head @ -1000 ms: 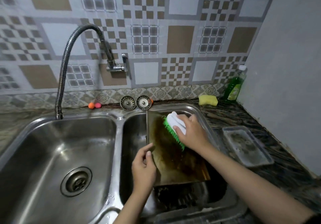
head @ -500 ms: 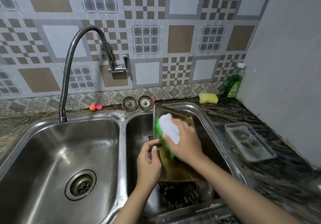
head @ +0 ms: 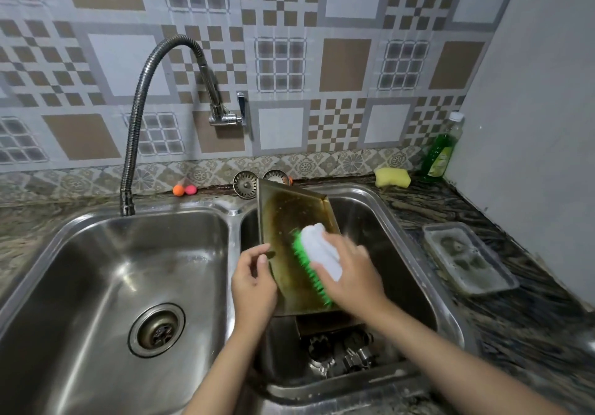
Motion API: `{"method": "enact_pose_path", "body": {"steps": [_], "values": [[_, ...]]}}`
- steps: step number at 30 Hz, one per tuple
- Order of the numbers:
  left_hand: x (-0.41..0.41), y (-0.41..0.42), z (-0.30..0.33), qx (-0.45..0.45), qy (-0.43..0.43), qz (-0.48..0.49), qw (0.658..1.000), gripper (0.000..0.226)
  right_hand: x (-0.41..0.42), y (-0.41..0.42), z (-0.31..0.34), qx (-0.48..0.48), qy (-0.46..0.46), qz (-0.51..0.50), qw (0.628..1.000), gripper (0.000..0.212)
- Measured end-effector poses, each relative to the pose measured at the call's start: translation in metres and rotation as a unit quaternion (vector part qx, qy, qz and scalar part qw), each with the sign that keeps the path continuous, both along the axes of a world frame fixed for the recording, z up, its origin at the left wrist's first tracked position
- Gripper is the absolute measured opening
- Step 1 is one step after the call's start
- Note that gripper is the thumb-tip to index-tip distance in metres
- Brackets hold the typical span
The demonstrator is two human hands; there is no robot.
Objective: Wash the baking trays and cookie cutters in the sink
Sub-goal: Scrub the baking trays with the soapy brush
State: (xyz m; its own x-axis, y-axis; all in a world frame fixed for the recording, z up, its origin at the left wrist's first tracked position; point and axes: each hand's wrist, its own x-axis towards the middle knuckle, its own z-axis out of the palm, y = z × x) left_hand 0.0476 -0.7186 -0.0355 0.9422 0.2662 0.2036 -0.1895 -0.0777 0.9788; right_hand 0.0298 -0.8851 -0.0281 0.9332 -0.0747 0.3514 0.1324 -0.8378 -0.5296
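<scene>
A browned, greasy baking tray (head: 286,218) stands tilted in the right sink basin (head: 402,253), its far end leaning on the back rim. My left hand (head: 254,282) grips the tray's left edge. My right hand (head: 351,273) is closed on a scrub brush (head: 317,260) with a white body and green bristles, pressed against the tray's face. Below the tray, several metal cookie cutters (head: 341,355) lie on the basin floor, partly hidden in shadow.
The left basin (head: 106,285) holds only its drain. A flexible tap (head: 145,92) arcs from the wall valve to the left basin's rim. Two strainers (head: 246,182), a yellow sponge (head: 392,177) and a green soap bottle (head: 442,150) line the back. A dirty tray (head: 468,261) sits on the right counter.
The tray has been tipped up steeper, its far end now on the back rim. My right hand has slid the brush down and to the right across the tray.
</scene>
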Motion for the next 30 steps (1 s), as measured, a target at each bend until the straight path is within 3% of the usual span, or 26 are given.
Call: {"method": "enact_pose_path", "body": {"steps": [3,9,14,19,25,30], "values": [[-0.013,-0.008,0.0,0.019,-0.009,-0.026,0.999,0.023,0.024,-0.016,0.009,0.025,0.047,-0.103,0.993,0.051],[0.0,-0.007,-0.001,-0.016,0.006,0.003,1.0,0.028,-0.017,0.032,0.003,0.014,-0.018,0.026,0.999,0.057],[-0.012,-0.009,-0.002,0.019,-0.012,-0.014,1.0,0.026,0.021,-0.004,0.007,0.018,0.023,-0.099,0.995,0.052],[0.008,0.001,0.003,0.005,-0.025,0.008,1.0,0.032,-0.019,0.027,-0.001,0.021,-0.046,0.036,0.998,0.054],[-0.014,-0.005,0.009,0.031,-0.047,-0.056,0.997,0.018,0.07,-0.039,0.018,0.031,-0.011,-0.113,0.993,0.056],[0.01,0.001,0.018,0.03,-0.077,-0.007,0.997,0.018,0.046,-0.019,-0.001,0.063,-0.011,-0.084,0.994,0.054]]}}
